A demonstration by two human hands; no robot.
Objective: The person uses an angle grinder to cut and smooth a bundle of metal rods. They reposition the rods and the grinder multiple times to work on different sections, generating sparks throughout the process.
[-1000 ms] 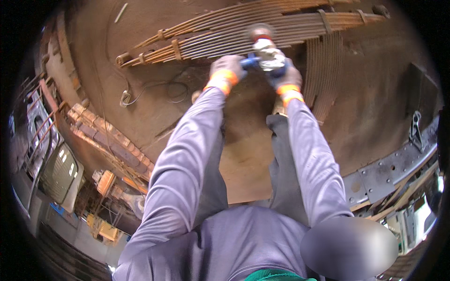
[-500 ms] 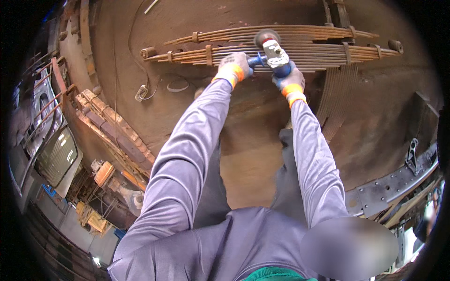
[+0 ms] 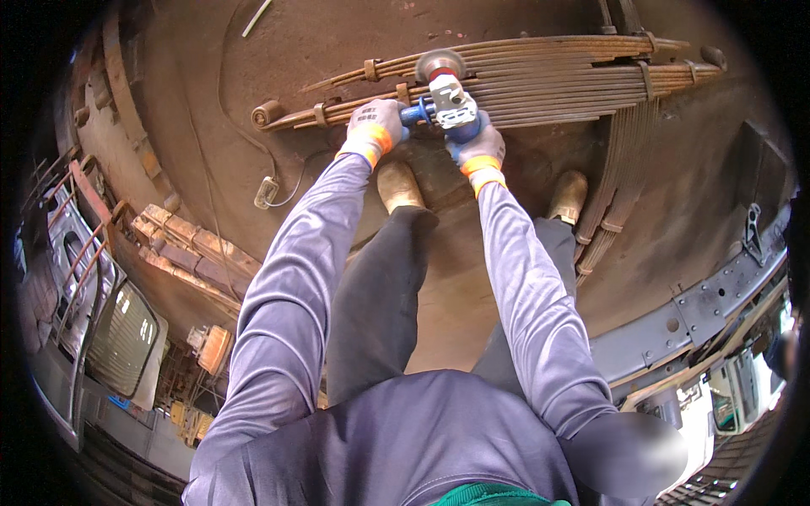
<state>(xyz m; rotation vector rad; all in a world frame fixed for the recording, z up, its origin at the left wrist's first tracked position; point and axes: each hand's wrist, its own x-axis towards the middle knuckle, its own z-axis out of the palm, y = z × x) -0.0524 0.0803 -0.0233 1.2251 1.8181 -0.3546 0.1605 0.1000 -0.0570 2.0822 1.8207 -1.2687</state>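
Both my gloved hands hold an angle grinder (image 3: 456, 111) with a blue body and a pale head. My left hand (image 3: 376, 123) is wrapped round its blue side handle (image 3: 415, 113). Round the rear of the body closes my right hand (image 3: 483, 145). At the tool's front a round wire brush (image 3: 440, 66) looks blurred, as if spinning. It lies over the rusty leaf springs (image 3: 540, 84), which are long stacks of curved steel strips with clamps. Whether the brush touches the metal I cannot tell. A rolled eye (image 3: 268, 113) ends one stack at the left.
More leaf strips (image 3: 614, 169) run toward me on the right, by my boot (image 3: 569, 196). A cable with a socket box (image 3: 267, 192) lies on the floor at left, near stacked timbers (image 3: 198, 249). A riveted grey steel beam (image 3: 666, 333) stands at lower right.
In the picture, the grinder and both hands sit farther left along the leaf springs. The view has shifted too, and both my boots now show. My grip is the same.
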